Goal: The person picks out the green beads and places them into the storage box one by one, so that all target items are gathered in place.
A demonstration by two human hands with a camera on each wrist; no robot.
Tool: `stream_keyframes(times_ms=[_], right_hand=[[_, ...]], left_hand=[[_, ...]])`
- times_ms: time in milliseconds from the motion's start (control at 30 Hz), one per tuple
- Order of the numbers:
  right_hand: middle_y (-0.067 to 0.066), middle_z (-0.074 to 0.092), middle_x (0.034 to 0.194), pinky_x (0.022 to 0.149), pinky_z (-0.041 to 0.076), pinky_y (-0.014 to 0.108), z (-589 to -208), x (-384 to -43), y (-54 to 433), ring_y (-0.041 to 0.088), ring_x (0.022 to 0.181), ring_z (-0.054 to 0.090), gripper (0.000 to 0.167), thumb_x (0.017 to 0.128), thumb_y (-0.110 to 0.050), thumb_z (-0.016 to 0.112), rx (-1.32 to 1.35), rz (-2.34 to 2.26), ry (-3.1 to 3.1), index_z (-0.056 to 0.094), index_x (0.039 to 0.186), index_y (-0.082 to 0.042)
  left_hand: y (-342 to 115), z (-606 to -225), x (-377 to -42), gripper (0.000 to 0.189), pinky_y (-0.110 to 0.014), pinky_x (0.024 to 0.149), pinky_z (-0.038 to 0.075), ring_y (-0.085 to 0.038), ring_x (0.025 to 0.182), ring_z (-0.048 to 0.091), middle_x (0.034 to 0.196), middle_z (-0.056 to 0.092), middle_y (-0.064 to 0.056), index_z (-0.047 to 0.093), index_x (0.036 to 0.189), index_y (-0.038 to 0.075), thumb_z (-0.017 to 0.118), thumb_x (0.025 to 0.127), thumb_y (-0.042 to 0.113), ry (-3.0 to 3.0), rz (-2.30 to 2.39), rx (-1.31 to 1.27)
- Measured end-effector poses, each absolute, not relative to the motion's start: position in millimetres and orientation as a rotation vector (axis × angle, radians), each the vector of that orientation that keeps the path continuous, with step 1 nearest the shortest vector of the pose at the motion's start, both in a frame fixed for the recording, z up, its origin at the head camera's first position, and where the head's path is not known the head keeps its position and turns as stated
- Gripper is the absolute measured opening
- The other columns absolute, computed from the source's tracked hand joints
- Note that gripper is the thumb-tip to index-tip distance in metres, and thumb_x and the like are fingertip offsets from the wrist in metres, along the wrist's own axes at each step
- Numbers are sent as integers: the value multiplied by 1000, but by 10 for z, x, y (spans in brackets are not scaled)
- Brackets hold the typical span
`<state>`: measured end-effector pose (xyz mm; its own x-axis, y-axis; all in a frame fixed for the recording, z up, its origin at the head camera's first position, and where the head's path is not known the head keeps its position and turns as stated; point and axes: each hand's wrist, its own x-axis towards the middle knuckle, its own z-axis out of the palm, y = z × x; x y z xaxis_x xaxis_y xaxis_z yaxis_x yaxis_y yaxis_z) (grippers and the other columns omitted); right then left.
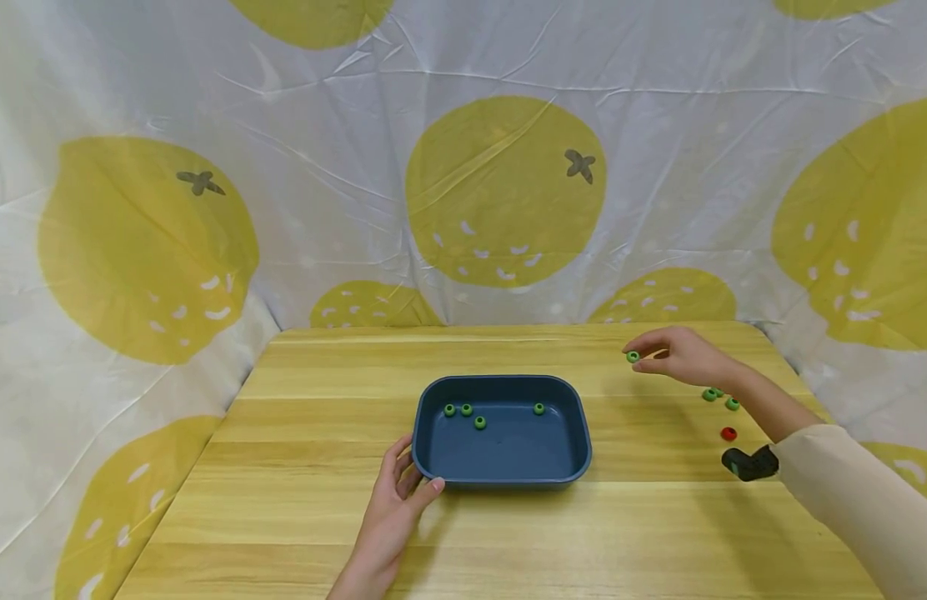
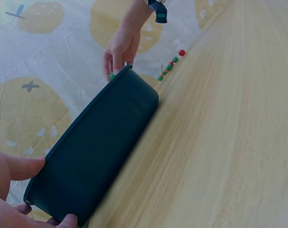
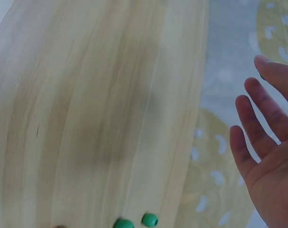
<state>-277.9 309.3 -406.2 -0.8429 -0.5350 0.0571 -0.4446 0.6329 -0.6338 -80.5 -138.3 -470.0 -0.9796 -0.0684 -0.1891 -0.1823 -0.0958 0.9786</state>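
Note:
My left hand (image 1: 393, 504) grips the near-left corner of a dark blue plastic tray (image 1: 501, 482), thumb at the rim; the left wrist view shows fingertips against its outer wall. Inside the tray lie several green beads (image 1: 480, 423), each with a dark hole. To the right, above the table, my right hand (image 1: 683, 356) pinches another green bead (image 1: 633, 357) between thumb and fingers. That bead is hidden in the right wrist view. Nearest to the right forearm, a few green beads (image 1: 732, 404) and a red bead (image 1: 729, 434) rest on the table.
The wooden table (image 1: 298, 467) carries everything. Behind it hangs a white cloth (image 1: 343, 167) with yellow lemon prints. A black device (image 1: 749, 463) shows beside the right sleeve (image 1: 854, 492).

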Motion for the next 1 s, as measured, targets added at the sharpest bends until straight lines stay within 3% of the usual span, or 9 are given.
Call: stream_keyframes(times_ms=[200,1000], right_hand=[[14,70,123,91,57,44,-4007,-2760,2881,31,108,69,32,98,-16,74,-881,-1028,2661,71,126,0],[10,70,123,94,55,47,-3890,-2855,2136,28,109,67,29,100,-18,71,-1071,-1007,2535,72,126,-4]], left_hand=[[-1388,-4696,-801,82,-48,109,42,-41,145,37,156,38,-19,29,160,14,76,93,6,2060,2250,-282],[-1402,-4702,-812,81,-44,107,43,-40,145,37,156,39,-19,31,159,14,76,93,3,2041,2277,-265]])
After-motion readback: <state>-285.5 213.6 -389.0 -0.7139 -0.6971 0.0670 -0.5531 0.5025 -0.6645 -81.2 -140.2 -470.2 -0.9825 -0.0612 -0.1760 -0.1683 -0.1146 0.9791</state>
